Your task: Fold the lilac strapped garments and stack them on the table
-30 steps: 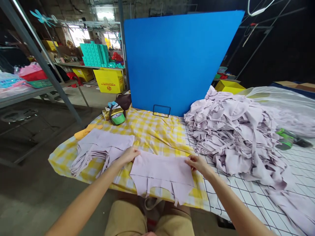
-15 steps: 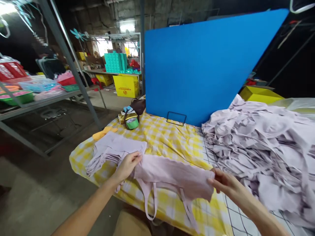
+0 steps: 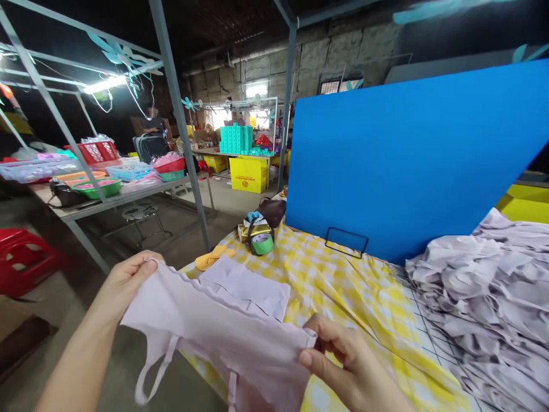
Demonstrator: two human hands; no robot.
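Observation:
A pale lilac camisole top (image 3: 223,332) is stretched between my two hands, its thin straps hanging down. My left hand (image 3: 128,286) pinches one end of its hem, out beyond the table's left edge. At the other end, my right hand (image 3: 338,357) grips the hem between thumb and fingers. Behind the held top lies a flat stack of similar lilac garments (image 3: 253,286) on the yellow checked cloth (image 3: 326,274); the held top hides part of that stack.
A large heap of lilac garments (image 3: 484,292) lies at right. Behind stands a blue board (image 3: 398,154) with a black wire frame (image 3: 346,242) before it. Green tape (image 3: 262,244) and a yellow-orange item (image 3: 214,257) sit at the table's far side. Left is a metal-framed table (image 3: 124,200).
Both hands have lifted the camisole top off the cloth and carried it left and nearer to me, over the garment stack. My view has turned left and tilted up.

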